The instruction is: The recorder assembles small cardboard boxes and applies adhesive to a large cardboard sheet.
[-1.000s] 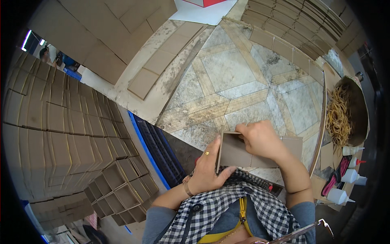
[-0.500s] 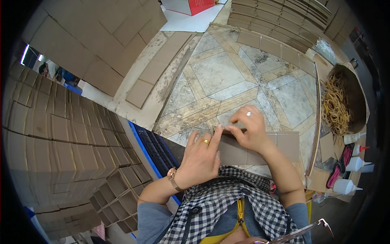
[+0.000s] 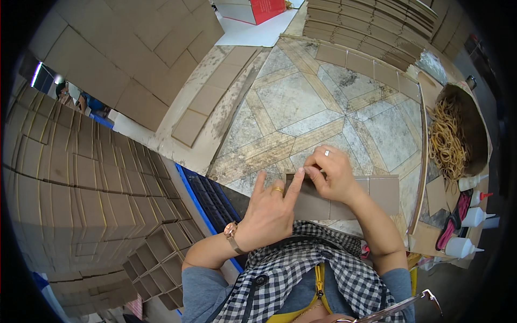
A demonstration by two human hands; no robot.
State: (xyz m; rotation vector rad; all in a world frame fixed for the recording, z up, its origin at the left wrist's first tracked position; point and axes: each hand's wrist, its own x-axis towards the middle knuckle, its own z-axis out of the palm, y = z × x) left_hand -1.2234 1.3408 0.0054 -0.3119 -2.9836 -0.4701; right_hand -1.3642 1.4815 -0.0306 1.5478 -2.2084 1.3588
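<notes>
A grey-brown cardboard strip [image 3: 383, 197], marked with cross lines, lies close in front of me. My left hand [image 3: 269, 212] is over its left end, fingers stretched and spread; the index fingertip reaches the strip's far edge. Right beside that fingertip, my right hand [image 3: 335, 180] has thumb and index finger pinched together. Whatever is between them is too small or hidden to make out. A dark gap [image 3: 290, 176] shows at the strip's far left corner, beside the left index finger.
A box of rubber bands [image 3: 448, 140] stands at the right, with white squeeze bottles [image 3: 460, 246] and pink-and-black scissors [image 3: 456, 220] nearer. Cardboard stacks [image 3: 366, 32] are at the back. Piled cardboard dividers [image 3: 81, 188] fill the left, beside a blue-edged dark crate [image 3: 207, 196].
My left index finger has shifted slightly right, closer to the right fingertips. The right fingers have drawn in, and the view has moved a little.
</notes>
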